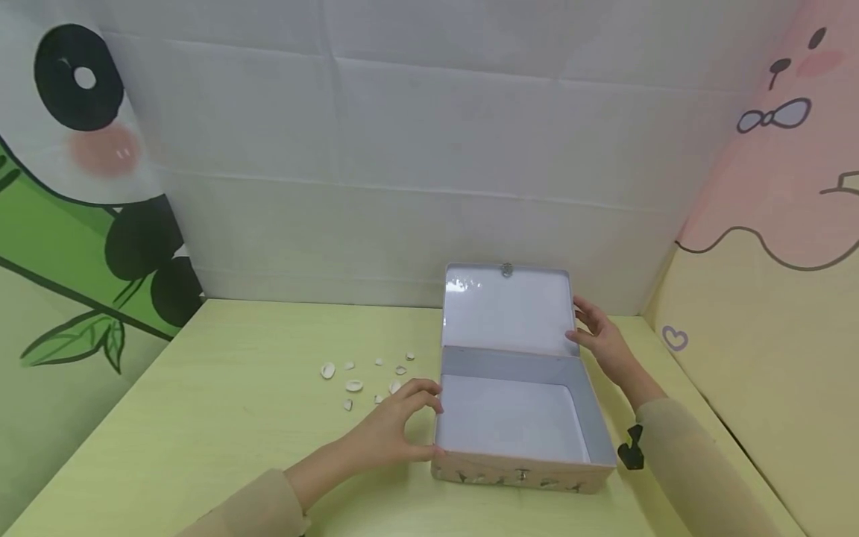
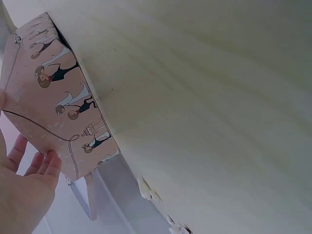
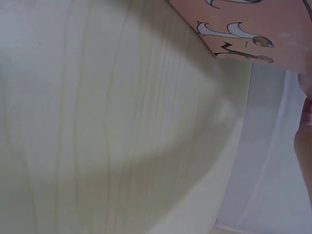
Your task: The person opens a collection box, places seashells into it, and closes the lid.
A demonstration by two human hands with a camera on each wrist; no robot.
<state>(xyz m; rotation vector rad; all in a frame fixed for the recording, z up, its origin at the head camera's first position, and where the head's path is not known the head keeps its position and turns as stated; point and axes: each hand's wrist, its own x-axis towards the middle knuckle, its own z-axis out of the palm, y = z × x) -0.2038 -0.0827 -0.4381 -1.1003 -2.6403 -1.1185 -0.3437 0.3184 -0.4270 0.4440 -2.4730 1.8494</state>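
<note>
A pink hinged box [image 1: 523,477], printed with small bride and groom figures, stands on the table with its lid [image 1: 506,309] raised. Inside, its pale floor [image 1: 510,418] shows bare. At the left wall, my left hand [image 1: 396,425] touches the box, thumb by the front corner and fingers farther back, with a wide gap between them. In the left wrist view those fingers [image 2: 46,168] lie on the pink printed wall. My right hand [image 1: 600,339] holds the lid's right edge, thumb in front and fingers behind. The right wrist view catches only part of this hand [image 3: 304,122].
Several white shells [image 1: 354,385] lie scattered left of the box on the yellow table [image 1: 235,395]. A white cloth wall [image 1: 403,149] rises behind. Cartoon-printed panels flank both sides, the right one [image 1: 758,313] near my right arm. A black bow [image 1: 631,447] hangs at the right cuff.
</note>
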